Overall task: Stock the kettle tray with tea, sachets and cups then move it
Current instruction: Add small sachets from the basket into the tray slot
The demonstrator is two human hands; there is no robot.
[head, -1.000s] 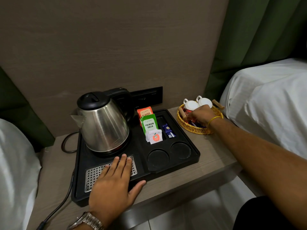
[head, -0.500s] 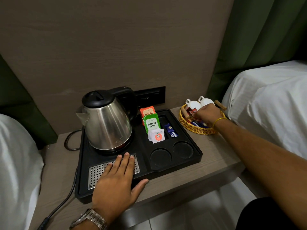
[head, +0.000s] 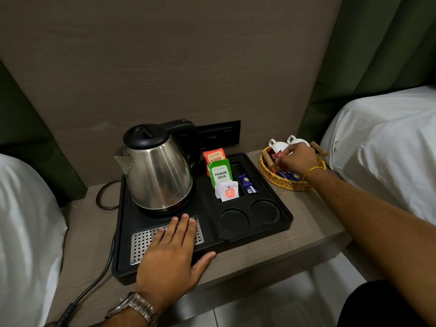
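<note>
A black kettle tray [head: 285, 214] sits on the bedside table with a steel kettle [head: 158, 175] on its left half. Its slots hold an orange tea packet [head: 214, 155], a green tea packet [head: 220, 173], a white sachet [head: 228, 191] and blue sachets [head: 246, 184]. Two round cup recesses [head: 233, 220] hold nothing. My left hand [head: 169, 258] lies flat on the tray's metal grille [head: 141, 241]. My right hand [head: 296, 159] is in the wicker basket [head: 280, 181], fingers pinched on red sachets [head: 275, 153]. Two white cups [head: 278, 145] stand at the basket's back.
Beds with white sheets flank the table on the left [head: 26, 232] and right [head: 387, 147]. The kettle's cord [head: 94, 284] runs off the front left. A black socket panel [head: 219, 133] is on the wall behind the tray. Green curtain [head: 377, 43] hangs at the right.
My right hand has lifted slightly inside the basket, and red sachets now show at its fingertips. My left hand stays flat on the grille.
</note>
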